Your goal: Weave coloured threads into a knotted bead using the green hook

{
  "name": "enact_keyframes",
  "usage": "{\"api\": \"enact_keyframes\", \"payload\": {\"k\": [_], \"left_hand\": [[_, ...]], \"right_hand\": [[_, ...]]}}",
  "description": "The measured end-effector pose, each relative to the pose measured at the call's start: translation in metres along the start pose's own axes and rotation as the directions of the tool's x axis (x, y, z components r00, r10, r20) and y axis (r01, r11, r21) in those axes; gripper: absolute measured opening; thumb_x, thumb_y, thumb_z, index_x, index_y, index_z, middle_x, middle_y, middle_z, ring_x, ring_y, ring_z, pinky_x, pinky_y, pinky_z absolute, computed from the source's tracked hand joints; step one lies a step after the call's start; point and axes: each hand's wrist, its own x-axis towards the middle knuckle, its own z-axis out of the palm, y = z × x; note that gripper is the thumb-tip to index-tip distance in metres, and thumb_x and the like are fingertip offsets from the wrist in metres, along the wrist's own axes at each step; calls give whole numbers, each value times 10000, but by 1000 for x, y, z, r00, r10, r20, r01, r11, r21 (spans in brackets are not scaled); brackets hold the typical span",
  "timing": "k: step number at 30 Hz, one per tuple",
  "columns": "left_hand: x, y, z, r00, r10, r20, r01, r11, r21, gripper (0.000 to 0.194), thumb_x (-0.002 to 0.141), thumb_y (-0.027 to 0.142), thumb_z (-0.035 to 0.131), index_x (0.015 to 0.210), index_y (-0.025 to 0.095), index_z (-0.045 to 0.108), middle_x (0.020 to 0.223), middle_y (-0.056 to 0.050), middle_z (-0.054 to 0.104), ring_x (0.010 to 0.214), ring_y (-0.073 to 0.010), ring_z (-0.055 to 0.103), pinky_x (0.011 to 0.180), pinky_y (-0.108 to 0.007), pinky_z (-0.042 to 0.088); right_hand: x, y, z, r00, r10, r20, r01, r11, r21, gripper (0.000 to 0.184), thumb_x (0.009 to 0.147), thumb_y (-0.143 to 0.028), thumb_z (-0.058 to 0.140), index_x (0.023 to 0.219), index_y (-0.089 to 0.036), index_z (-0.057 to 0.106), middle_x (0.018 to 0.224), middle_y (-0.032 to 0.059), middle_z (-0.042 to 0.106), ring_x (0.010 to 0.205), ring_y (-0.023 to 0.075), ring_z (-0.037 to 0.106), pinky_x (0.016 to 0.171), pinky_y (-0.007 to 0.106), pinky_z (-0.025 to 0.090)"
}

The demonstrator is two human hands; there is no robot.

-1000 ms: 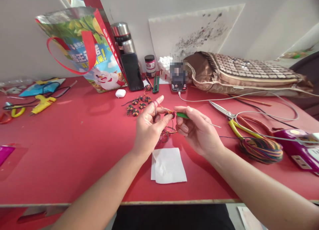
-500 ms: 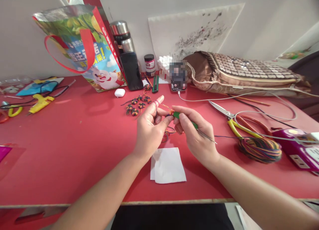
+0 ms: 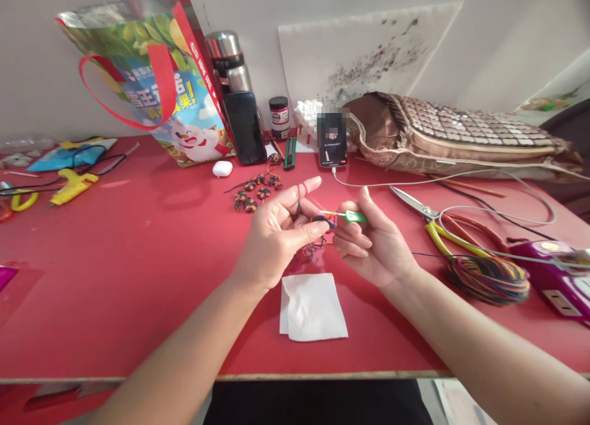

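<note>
My left hand (image 3: 279, 237) pinches a small dark crochet piece (image 3: 326, 222) between thumb and fingers. Around its raised index finger runs a strand of yarn. My right hand (image 3: 380, 247) grips a crochet hook (image 3: 354, 217) by its green handle, with the thin metal shaft pointing left, at the piece. Whether a loop sits on the hook's tip is too small to tell. Below the hands, loose multicoloured yarn (image 3: 311, 251) lies on the red table (image 3: 152, 290). Several small knotted or crocheted balls (image 3: 250, 205) lie beyond my left hand. A wound yarn skein (image 3: 488, 280) rests at the right.
A folded white paper (image 3: 314, 308) lies in front of me. Scissors (image 3: 428, 213) and a purple power strip (image 3: 553, 277) are at right. A phone (image 3: 332, 148), a dark phone (image 3: 246, 130), a jar (image 3: 279, 118) and a bag (image 3: 184, 105) stand behind; a yellow glue gun (image 3: 74, 185) lies left.
My right hand has turned palm up, its thumb raised. The hook's metal shaft now shows between the hands, where earlier the handle's rear shaft pointed down right.
</note>
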Motion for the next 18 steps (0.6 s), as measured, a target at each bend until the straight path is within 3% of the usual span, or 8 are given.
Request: {"api": "enact_keyframes", "payload": {"k": [3,8,12,15,18], "left_hand": [[-5,4,3,999,23,45,-27,996,88,435,740,125,912,1159,214,839,840,6,748,793,-148,678,758,-291,535],[-14,12,9,995,70,68,-86,957,276,219,813,147,842,1025,201,846,821,-6,716,676,-121,529,760,-321,514],[-17,13,12,993,103,63,-118,928,353,403,823,137,811,1221,195,817,817,5,695,680,-126,481,717,-312,503],[-18,10,12,988,140,69,-156,906,393,426,843,136,779,1265,192,803,835,-4,696,713,-138,494,690,-301,491],[-18,7,11,985,162,58,-171,886,431,311,848,117,751,1142,194,818,834,-6,683,710,-134,488,681,-294,486]], "right_hand": [[2,-8,-10,999,42,2,-42,994,-100,554,942,-650,829,658,-178,762,441,-79,421,360,20,115,312,177,134],[1,-17,-17,1000,-2,-24,-3,977,-214,564,849,-674,900,614,-181,759,413,-61,415,338,31,198,321,196,125],[-2,-22,-16,994,-100,-38,84,953,-292,559,717,-681,990,604,-169,795,401,-44,446,318,26,245,333,205,109],[-3,-25,-15,984,-176,-39,151,924,-351,587,740,-706,969,599,-164,792,400,-33,458,310,28,256,341,215,101],[-3,-25,-14,970,-240,-47,204,899,-387,623,806,-728,913,573,-171,758,397,-22,465,313,26,244,350,227,89]]}}
